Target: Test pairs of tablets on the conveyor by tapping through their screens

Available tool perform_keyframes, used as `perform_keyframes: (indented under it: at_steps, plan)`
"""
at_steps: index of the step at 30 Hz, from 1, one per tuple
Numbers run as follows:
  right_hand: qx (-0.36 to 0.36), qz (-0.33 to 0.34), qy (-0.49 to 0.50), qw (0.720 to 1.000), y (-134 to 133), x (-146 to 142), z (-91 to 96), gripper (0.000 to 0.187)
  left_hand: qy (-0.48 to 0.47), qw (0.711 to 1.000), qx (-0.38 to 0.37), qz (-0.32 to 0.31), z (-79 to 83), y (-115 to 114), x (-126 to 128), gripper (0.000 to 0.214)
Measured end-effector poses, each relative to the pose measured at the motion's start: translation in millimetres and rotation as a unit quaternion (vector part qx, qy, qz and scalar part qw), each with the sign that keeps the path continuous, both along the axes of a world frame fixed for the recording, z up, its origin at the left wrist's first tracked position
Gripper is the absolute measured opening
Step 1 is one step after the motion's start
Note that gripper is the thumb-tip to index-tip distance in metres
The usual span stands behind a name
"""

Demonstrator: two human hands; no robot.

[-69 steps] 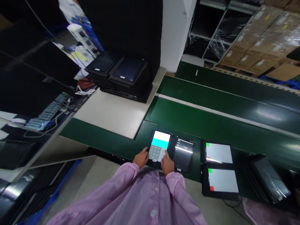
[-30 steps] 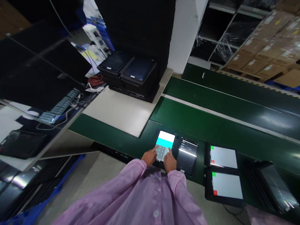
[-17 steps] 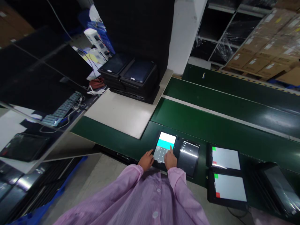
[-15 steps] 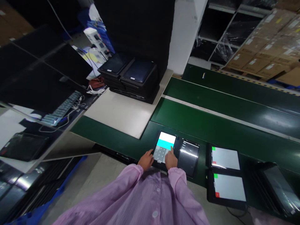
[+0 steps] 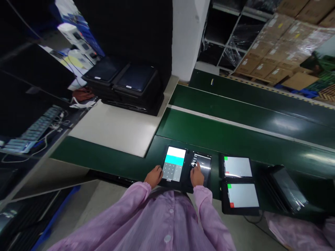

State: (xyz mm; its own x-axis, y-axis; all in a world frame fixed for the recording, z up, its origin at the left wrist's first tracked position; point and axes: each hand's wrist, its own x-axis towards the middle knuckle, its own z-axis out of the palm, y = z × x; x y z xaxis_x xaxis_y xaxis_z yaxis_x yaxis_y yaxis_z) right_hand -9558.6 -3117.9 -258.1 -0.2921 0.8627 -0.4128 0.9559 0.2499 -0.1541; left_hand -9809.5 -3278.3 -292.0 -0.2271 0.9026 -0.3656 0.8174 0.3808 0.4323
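Observation:
A tablet with a white and cyan screen and a grey keypad [image 5: 174, 164] lies on the dark green bench [image 5: 225, 136] in front of me. My left hand [image 5: 154, 176] sits at its lower left edge with the fingers curled on the frame. Right beside it lies a dark-screened tablet showing a list [image 5: 202, 164]. My right hand [image 5: 196, 176] rests on that one, its forefinger stretched onto the lower left of the screen and the other fingers loosely bent. Both arms are in pink sleeves.
Two white-screened tablets [image 5: 238, 166] [image 5: 243, 196] lie to the right, then a tilted dark tablet [image 5: 289, 190]. A stack of dark tablets [image 5: 125, 83] stands on a white board [image 5: 112, 127]. A keyboard [image 5: 34, 129] is at left, cardboard boxes [image 5: 274, 52] behind. Another person's pink sleeve [image 5: 295, 232] is at lower right.
My right hand has left the keypad tablet and moved right onto the dark-screened tablet. My left hand has slid down to the keypad tablet's lower left edge. The view has shifted.

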Motion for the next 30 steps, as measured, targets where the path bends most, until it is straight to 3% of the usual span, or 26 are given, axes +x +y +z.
perform_keyframes:
  at_steps: [4, 7, 13, 17, 20, 26, 30]
  plan:
    - [-0.014, 0.014, 0.020, 1.000, 7.3, 6.4, -5.3, 0.024, -0.005, 0.999, -0.026, 0.027, 0.8, 11.4, -3.8, 0.030]
    - [0.010, -0.018, 0.059, 0.998, 4.6, 21.6, -13.0, 0.029, 0.004, 1.000, 0.004, 0.021, -4.7, 24.0, -6.5, 0.042]
    - [0.129, -0.120, 0.173, 0.969, -9.5, 102.0, -49.2, 0.039, 0.024, 0.999, 0.032, 0.004, -15.8, 52.6, -9.9, 0.057]
    - [0.091, -0.231, 0.216, 0.944, -20.0, 141.3, -75.2, 0.059, 0.027, 0.999, 0.028, 0.011, -17.0, 62.5, -12.7, 0.060]
    - [0.049, -0.256, 0.228, 0.938, -25.5, 147.3, -82.3, 0.069, 0.032, 0.999, 0.029, 0.020, -17.6, 66.2, -12.9, 0.061]
    - [0.050, -0.244, 0.213, 0.945, -25.0, 141.8, -80.0, 0.066, 0.047, 0.998, 0.030, 0.023, -18.1, 72.1, -9.4, 0.058]
    - [0.055, -0.222, 0.211, 0.950, -27.1, 141.4, -79.9, 0.072, 0.040, 0.998, 0.044, 0.036, -20.4, 64.5, -10.2, 0.058]
